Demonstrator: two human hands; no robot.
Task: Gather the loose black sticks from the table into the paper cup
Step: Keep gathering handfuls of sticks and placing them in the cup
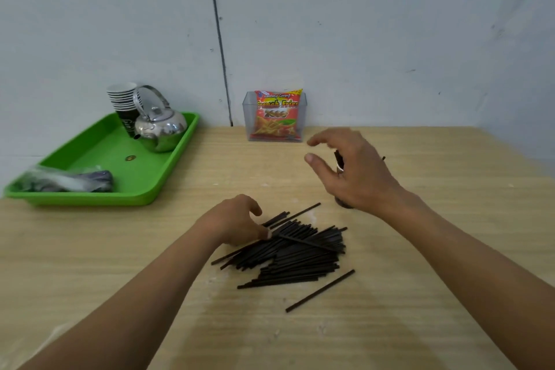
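A heap of loose black sticks [300,252] lies on the wooden table [435,294] in front of me. One stick [319,291] sits apart at the heap's near right. My left hand [237,221] is at the heap's left end, fingers curled, thumb and fingertips pinching some sticks. My right hand [351,171] hovers with fingers spread, holding nothing, over the paper cup [338,161]. The hand hides most of the cup; only a bit of its rim and base show. A stick tip [383,158] pokes out behind that hand.
A green tray [99,159] at the back left holds a stack of paper cups [123,99], a metal kettle [160,126] and a plastic-wrapped bundle [66,180]. A clear box with a snack bag [276,116] stands against the wall.
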